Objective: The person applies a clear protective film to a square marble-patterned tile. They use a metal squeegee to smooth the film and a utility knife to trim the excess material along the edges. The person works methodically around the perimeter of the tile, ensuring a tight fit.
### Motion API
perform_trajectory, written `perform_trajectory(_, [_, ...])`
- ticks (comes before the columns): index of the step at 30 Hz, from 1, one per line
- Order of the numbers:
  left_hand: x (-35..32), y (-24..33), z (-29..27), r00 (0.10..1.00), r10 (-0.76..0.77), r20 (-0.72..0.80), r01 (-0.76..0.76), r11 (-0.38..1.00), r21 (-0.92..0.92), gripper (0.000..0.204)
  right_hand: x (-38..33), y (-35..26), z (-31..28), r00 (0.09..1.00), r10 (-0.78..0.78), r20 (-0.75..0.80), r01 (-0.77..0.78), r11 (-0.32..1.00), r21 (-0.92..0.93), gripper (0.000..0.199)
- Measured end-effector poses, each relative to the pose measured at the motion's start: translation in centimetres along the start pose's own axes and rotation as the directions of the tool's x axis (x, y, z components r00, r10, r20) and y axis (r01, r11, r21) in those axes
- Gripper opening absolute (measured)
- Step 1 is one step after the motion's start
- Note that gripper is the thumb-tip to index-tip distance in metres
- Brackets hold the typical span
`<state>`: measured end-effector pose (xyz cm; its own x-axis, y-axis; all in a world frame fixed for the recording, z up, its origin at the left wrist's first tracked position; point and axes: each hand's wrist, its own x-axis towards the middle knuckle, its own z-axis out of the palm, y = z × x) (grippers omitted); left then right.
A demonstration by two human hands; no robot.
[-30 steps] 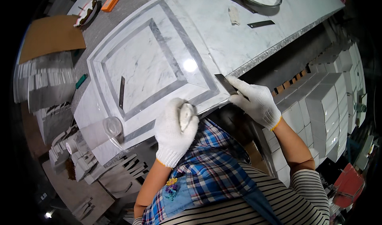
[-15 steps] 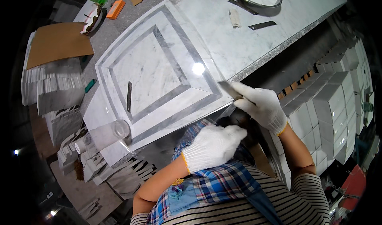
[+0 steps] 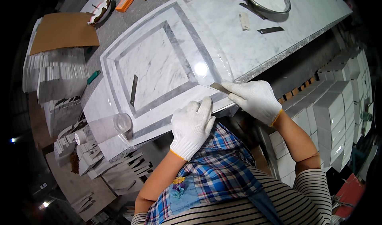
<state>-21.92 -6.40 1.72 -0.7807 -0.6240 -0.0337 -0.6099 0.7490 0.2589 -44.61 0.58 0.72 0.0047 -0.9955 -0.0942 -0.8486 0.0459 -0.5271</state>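
Observation:
A marble panel (image 3: pixel 153 61) with grey inlaid bands lies on the bench before me. My right hand (image 3: pixel 258 101), in a white knit glove, pinches a thin metal blade (image 3: pixel 219 88) between thumb and fingers. The blade's end rests at the panel's near right corner, on or just over the surface. My left hand (image 3: pixel 192 125), gloved the same way, lies over the panel's near edge with its fingers stretched forward and nothing in them. A second dark blade (image 3: pixel 134 90) lies on the panel's middle.
Left of the panel lies a clear plastic jar (image 3: pixel 121 122). Cardboard (image 3: pixel 63 34) tops stacked tiles at far left. At the back are an orange box (image 3: pixel 125 2), a bowl (image 3: pixel 287 8) of white material and another blade (image 3: pixel 270 30). White boxes (image 3: pixel 338 109) stand at right.
My left hand has risen from in front of my apron onto the panel's near edge, its fingers now stretched out. The right hand has brought the blade inward over the panel's corner.

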Motion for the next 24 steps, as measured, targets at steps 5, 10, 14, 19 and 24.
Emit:
perform_trajectory(5, [0.0, -0.1, 0.6, 0.999, 0.010, -0.033, -0.010, 1.000, 0.000, 0.051, 0.0, -0.4, 0.0, 0.998, 0.028, 0.057, -0.024, 0.997, -0.072, 0.035])
perform_trajectory(10, [0.0, -0.1, 0.7, 0.998, 0.007, -0.063, -0.007, 1.000, 0.000, 0.049, 0.1, 0.4, 0.7, 0.999, -0.040, 0.002, 0.040, 0.997, -0.068, 0.037])
perform_trajectory(14, [-0.1, -0.1, 0.7, 0.997, 0.007, -0.074, -0.006, 1.000, 0.017, 0.049, 0.2, 0.2, 0.2, 1.000, -0.010, 0.026, 0.010, 1.000, 0.000, 0.037])
perform_trajectory(19, [0.0, -0.3, 1.1, 0.996, 0.010, -0.089, -0.009, 1.000, 0.007, 0.046, 0.3, 0.8, 0.2, 0.999, -0.021, 0.034, 0.021, 1.000, 0.006, 0.037])
perform_trajectory(24, [0.1, -0.3, 1.0, 0.992, 0.026, -0.125, -0.026, 1.000, -0.003, 0.044, 0.4, 0.7, 0.0, 1.000, 0.007, 0.029, -0.009, 0.998, 0.067, 0.037])
